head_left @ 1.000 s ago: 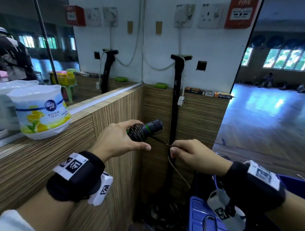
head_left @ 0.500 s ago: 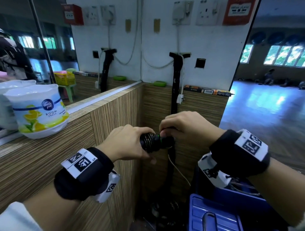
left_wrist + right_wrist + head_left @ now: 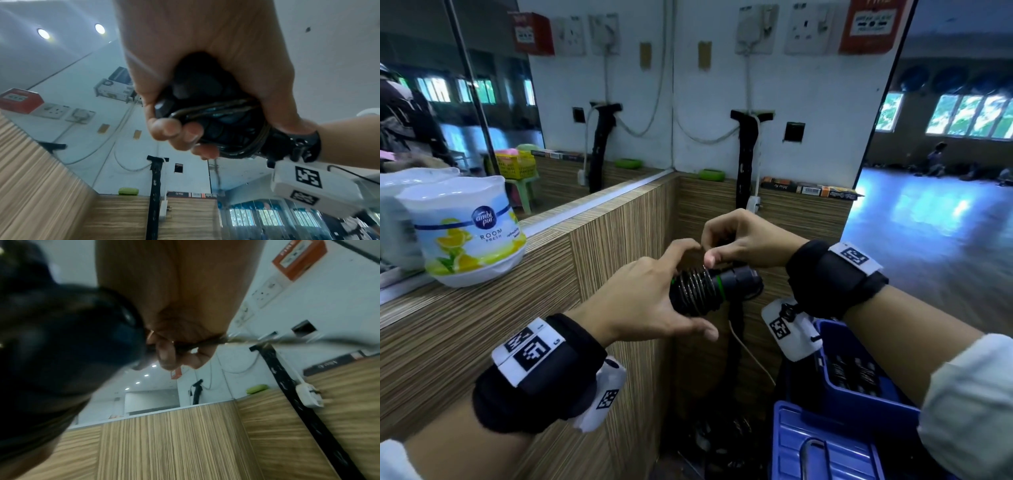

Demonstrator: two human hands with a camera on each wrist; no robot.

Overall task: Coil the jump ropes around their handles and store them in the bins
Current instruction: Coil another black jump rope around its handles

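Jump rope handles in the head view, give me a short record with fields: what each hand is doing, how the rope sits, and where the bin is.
left hand: left hand grips the jump rope handles
right hand: right hand pinches the loose rope above the handles
rope: several turns of coil wound round the handles
bin: blue bin low on the right, dark handles inside
shelf: air freshener tub on the wooden ledge

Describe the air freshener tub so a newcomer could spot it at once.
Start at the striped wooden ledge under the mirror, far left in the head view. The air freshener tub stands on it: squat, white, printed with lemons and a blue band, unlike anything nearby.
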